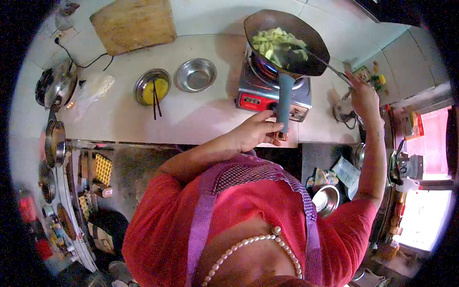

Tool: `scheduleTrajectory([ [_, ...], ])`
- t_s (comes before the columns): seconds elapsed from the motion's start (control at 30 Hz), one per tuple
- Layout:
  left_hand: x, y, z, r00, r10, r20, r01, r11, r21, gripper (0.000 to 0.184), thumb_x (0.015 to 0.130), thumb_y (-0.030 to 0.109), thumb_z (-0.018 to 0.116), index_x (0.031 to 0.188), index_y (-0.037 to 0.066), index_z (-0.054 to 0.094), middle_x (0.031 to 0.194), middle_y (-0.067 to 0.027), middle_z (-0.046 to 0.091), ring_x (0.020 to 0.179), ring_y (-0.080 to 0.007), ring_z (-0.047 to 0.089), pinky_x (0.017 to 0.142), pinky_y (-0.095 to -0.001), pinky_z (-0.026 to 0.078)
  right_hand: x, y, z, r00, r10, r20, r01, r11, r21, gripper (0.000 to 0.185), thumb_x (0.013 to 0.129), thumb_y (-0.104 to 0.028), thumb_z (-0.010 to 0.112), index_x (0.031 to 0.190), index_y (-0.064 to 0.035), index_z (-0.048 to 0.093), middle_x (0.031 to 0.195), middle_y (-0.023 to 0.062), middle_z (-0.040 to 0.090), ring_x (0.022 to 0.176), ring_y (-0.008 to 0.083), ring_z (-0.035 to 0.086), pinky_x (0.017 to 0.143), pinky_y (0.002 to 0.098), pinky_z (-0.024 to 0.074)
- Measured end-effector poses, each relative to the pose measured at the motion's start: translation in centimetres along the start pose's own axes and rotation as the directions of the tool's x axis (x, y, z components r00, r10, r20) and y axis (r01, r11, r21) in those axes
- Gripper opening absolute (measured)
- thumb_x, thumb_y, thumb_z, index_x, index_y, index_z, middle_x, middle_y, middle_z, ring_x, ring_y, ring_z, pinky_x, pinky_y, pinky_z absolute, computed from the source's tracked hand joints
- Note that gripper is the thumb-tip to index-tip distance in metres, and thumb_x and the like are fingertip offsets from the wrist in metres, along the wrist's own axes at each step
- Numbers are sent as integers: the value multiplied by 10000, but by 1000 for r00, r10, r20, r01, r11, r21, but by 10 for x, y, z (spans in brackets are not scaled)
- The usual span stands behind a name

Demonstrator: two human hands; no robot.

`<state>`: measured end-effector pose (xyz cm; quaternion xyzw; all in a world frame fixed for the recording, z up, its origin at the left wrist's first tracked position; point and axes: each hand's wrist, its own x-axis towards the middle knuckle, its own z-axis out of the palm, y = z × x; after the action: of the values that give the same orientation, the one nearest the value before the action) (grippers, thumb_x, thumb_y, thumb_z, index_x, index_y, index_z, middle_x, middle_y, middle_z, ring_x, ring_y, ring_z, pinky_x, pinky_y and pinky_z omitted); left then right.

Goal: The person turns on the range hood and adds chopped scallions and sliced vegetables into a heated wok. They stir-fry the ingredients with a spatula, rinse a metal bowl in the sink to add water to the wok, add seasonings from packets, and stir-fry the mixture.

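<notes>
A dark wok (310,42) sits on a portable gas stove (251,87), where blue flame glows under its base. Chopped pale-green vegetables (272,42) lie toward the left side of the wok. My left hand (256,131) is closed around the lower end of the wok's blue-grey handle (285,100). To the right, my right hand (366,98) grips a long metal cooking spatula (337,72). Its shaft reaches over the wok's rim, and its head is partly hidden among the vegetables.
Left of the stove stand a metal bowl (195,75) and another bowl (138,91) holding yellow liquid, with chopsticks (156,103) across it. A wooden cutting board (134,24) leans on the wall. Lidded cookware (62,83) is at far left. A metal basin (326,200) sits below the counter.
</notes>
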<state>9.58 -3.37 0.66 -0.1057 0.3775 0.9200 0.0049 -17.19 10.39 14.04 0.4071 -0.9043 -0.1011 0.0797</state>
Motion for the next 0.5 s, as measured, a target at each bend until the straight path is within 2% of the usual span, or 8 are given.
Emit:
scheduleTrajectory([
  [0.03, -1, 1, -2, 1000, -4, 7, 4, 1000, -12, 345, 839, 171, 522, 1148, 51, 427, 969, -124, 574, 871, -242, 581, 678, -346, 495, 1, 0, 0, 1000, -14, -22, 15, 999, 43, 457, 798, -121, 484, 1235, -244, 422, 1093, 130, 546, 946, 320, 539, 778, 401, 440],
  [0.17, -4, -3, -7, 1000, -17, -6, 17, 998, -60, 273, 847, 173, 507, 1088, 51, 471, 930, -104, 589, 827, -219, 590, 665, -334, 492, 10, -10, -3, 990, 24, -142, -4, 990, 141, 410, 826, -139, 458, 1226, -225, 434, 1054, 157, 550, 910, 339, 543, 759, 412, 439],
  [0.27, -9, -1, -4, 998, -27, -48, 25, 998, -52, 249, 849, 175, 502, 1063, 50, 486, 907, -97, 593, 806, -200, 591, 658, -323, 490, 29, -17, 10, 966, -100, -236, 132, 984, 123, 415, 830, -141, 451, 1234, -230, 420, 1035, 169, 550, 853, 358, 554, 718, 417, 455],
  [0.4, -12, -3, -6, 998, -20, -61, 17, 999, -40, 263, 843, 182, 511, 1066, 46, 481, 895, -94, 595, 809, -190, 589, 671, -315, 485, 31, -27, 22, 975, -219, -18, 216, 969, -119, 492, 798, -119, 468, 1254, -277, 377, 1082, 144, 531, 847, 328, 566, 675, 418, 480],
  [0.43, -12, -2, -7, 999, -16, -44, 14, 999, -42, 269, 838, 181, 518, 1068, 46, 479, 896, -94, 594, 814, -190, 588, 672, -312, 484, 23, -22, 15, 976, -205, -71, 187, 962, -198, 501, 780, -78, 454, 1236, -280, 406, 1059, 120, 537, 837, 322, 567, 666, 426, 480],
  [0.47, -13, -1, -8, 1000, -9, -26, 8, 999, -51, 275, 834, 180, 524, 1070, 47, 477, 898, -93, 594, 820, -189, 587, 674, -308, 483, 30, -1, 23, 993, -98, -60, 79, 964, -255, 508, 769, -47, 445, 1223, -274, 428, 1018, 110, 544, 827, 321, 563, 659, 417, 478],
  [0.5, -15, -3, -8, 1000, -2, -10, 1, 998, -63, 281, 830, 180, 531, 1071, 47, 475, 900, -93, 593, 825, -189, 586, 676, -305, 481, 17, -5, -5, 992, -111, -63, 91, 961, -263, 501, 763, -37, 451, 1209, -265, 449, 989, 108, 549, 832, 315, 560, 666, 414, 474],
])
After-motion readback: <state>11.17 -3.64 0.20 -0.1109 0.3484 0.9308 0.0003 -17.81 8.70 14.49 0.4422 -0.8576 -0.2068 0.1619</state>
